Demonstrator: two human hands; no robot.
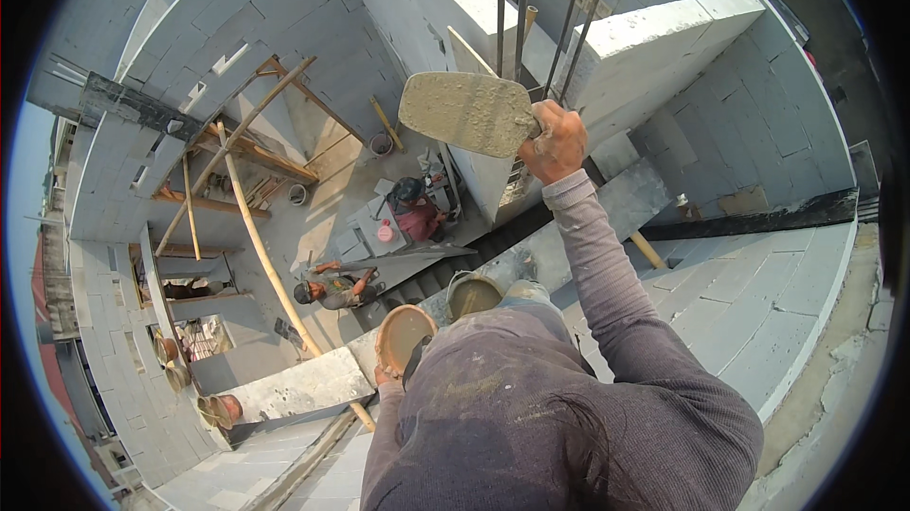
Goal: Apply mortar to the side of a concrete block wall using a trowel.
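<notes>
My right hand [555, 143], raised and stretched forward, is closed round the handle of a trowel. The broad trowel blade [464, 114] is coated in grey mortar and points left, close to a white block wall end [485, 179]. Lower down, my left hand [385, 375] grips the rim of an orange-brown bowl [406, 333], tilted beside my body; part of that hand is hidden by my sleeve. Just right of the bowl stands a bucket [473, 296] with grey mortar in it, by my feet.
Upright steel bars [522, 13] rise near the trowel. I am high on a scaffold of boards [303, 385] over a drop. Two people, one crouching [414, 208] and one standing [336, 291], are on the floor below. Timber poles [248, 217] lean at left; stacked bowls [220, 410] sit on the left board.
</notes>
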